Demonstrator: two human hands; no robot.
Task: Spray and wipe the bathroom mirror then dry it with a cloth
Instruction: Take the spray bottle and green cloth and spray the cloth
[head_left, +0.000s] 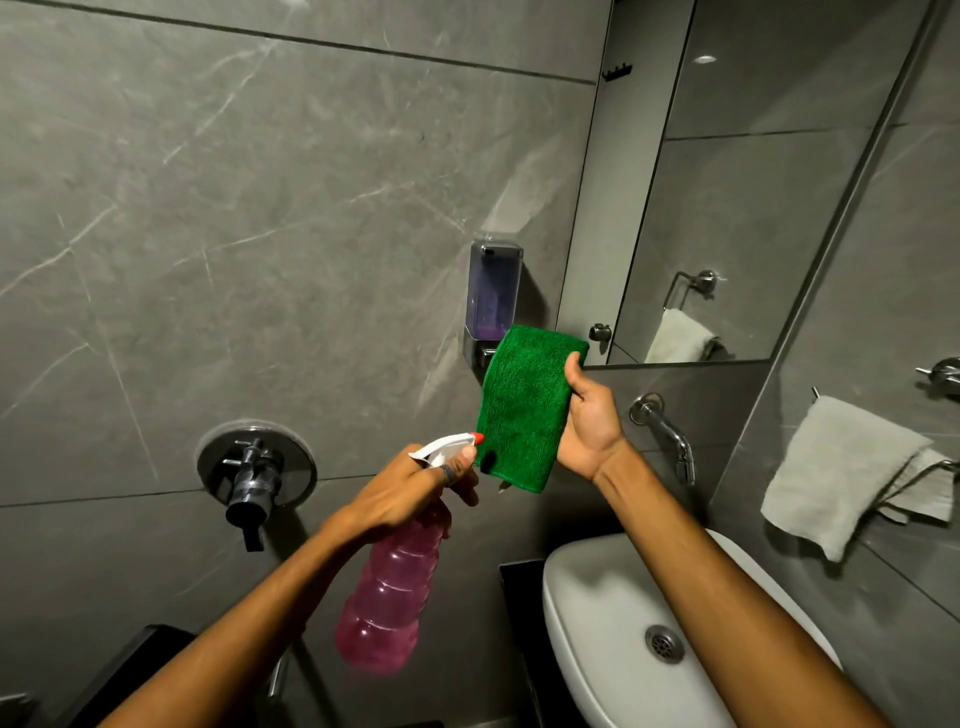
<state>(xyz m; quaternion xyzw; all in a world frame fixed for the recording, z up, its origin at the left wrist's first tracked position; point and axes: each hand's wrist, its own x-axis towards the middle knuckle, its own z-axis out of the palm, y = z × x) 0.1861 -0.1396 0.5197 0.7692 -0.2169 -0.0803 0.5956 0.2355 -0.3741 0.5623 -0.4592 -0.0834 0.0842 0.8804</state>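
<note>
My left hand (410, 491) grips the neck of a pink spray bottle (389, 597) with a white trigger head and a red nozzle tip. The nozzle points at a folded green microfibre cloth (524, 410), and the two almost touch. My right hand (589, 415) holds that cloth upright by its right edge, thumb on the front. The mirror (727, 182) hangs on the wall up and to the right of both hands, its lower left corner just behind the cloth's top.
A clear soap dispenser (493, 296) is mounted on the grey tiled wall behind the cloth. A black valve handle (254, 478) sticks out at the left. Below right are a white basin (613, 623), a chrome tap (670, 431) and a beige towel (841, 467) on a ring.
</note>
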